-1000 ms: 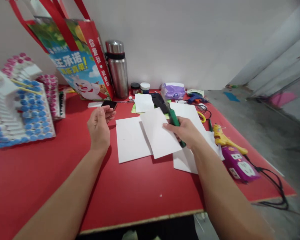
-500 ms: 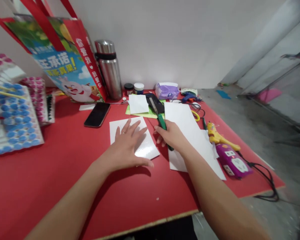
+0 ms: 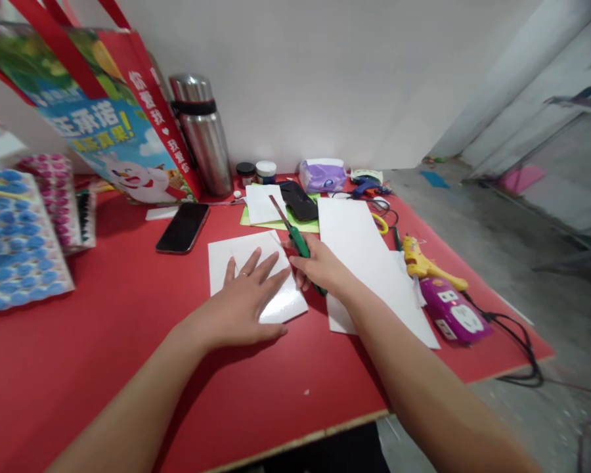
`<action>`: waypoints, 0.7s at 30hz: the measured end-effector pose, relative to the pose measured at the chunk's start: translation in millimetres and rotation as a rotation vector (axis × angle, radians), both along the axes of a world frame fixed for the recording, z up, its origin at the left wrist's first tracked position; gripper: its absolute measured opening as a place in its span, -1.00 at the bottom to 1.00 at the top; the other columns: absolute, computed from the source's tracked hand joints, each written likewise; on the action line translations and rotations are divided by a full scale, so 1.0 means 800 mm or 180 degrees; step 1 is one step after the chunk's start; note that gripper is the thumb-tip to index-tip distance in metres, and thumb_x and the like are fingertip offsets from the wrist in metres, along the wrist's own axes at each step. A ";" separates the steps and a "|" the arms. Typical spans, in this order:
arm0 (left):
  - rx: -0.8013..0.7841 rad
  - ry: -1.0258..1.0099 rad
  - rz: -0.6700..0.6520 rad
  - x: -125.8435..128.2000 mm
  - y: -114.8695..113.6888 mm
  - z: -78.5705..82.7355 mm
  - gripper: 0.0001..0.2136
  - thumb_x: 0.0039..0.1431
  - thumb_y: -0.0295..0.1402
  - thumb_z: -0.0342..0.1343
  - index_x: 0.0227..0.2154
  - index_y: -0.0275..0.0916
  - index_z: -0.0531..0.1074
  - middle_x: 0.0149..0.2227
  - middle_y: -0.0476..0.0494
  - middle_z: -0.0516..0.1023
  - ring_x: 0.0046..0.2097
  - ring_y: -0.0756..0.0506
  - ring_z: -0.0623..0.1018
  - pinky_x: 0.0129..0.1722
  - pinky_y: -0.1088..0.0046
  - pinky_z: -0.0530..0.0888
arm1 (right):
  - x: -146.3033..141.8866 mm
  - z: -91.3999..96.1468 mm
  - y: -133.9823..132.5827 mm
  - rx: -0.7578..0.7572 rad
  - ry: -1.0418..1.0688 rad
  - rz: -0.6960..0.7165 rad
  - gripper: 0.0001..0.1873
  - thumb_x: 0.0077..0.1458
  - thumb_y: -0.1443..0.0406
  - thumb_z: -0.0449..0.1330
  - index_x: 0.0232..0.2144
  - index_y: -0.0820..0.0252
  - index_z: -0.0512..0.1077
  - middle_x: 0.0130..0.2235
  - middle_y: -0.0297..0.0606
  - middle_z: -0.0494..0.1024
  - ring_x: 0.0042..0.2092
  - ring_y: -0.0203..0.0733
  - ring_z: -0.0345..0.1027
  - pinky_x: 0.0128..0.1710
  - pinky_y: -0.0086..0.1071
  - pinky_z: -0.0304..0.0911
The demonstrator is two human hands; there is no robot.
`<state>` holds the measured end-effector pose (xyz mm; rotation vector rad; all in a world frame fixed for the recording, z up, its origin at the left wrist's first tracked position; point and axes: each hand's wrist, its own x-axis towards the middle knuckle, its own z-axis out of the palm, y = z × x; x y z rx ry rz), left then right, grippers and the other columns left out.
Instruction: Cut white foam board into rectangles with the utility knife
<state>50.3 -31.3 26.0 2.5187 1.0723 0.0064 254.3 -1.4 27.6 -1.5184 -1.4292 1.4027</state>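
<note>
My left hand (image 3: 243, 299) lies flat with fingers spread on a white sheet (image 3: 221, 259) in the middle of the red table (image 3: 103, 355). My right hand (image 3: 320, 266) is closed round the green handles of a pair of scissors (image 3: 290, 230), whose blades point up and left past the sheet's far right corner. To the right of that hand lies a larger stack of white sheets (image 3: 359, 243).
A black phone (image 3: 183, 226) lies left of the sheet. Behind stand a steel flask (image 3: 201, 135), a printed bag (image 3: 93, 125), two small jars (image 3: 257, 172) and a tissue pack (image 3: 322, 174). A purple power strip (image 3: 450, 315) and yellow toy (image 3: 423, 263) sit right; bottle-cap models (image 3: 14, 243) stand left.
My left hand left the phone on the table and came down flat on the white sheet. My right hand dropped its loose sheet onto the right stack and moved the scissors left.
</note>
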 end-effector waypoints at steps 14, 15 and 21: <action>0.0151 -0.0062 0.0103 -0.009 0.006 -0.001 -0.13 0.13 -0.02 0.12 0.44 -0.17 -0.07 0.48 -0.29 -0.23 0.47 -0.37 -0.17 0.39 -0.17 -0.16 | -0.002 -0.002 0.000 -0.0055 0.0214 -0.0027 -0.60 0.11 0.47 0.12 -0.01 0.10 0.23 -0.20 -0.25 0.58 -0.63 -0.33 0.39 -0.67 -0.41 0.41; 0.0153 -0.0029 0.0114 -0.009 0.006 0.000 -0.14 0.13 -0.02 0.12 0.43 -0.18 -0.05 0.48 -0.29 -0.23 0.47 -0.37 -0.18 0.39 -0.17 -0.16 | -0.003 -0.002 -0.001 -0.0048 0.0209 -0.0039 -0.61 0.11 0.47 0.11 -0.01 0.11 0.24 -0.20 -0.25 0.58 -0.63 -0.33 0.38 -0.68 -0.40 0.41; 0.0173 -0.0038 0.0130 -0.007 0.004 0.000 -0.15 0.16 0.13 0.07 0.41 -0.20 0.02 0.48 -0.29 -0.21 0.47 -0.40 -0.17 0.38 -0.20 -0.15 | -0.004 0.007 -0.002 -0.0223 0.0411 -0.0348 -0.72 0.12 0.50 0.07 -0.14 0.12 0.23 -0.56 -0.48 0.42 -0.65 -0.30 0.34 -0.67 -0.44 0.38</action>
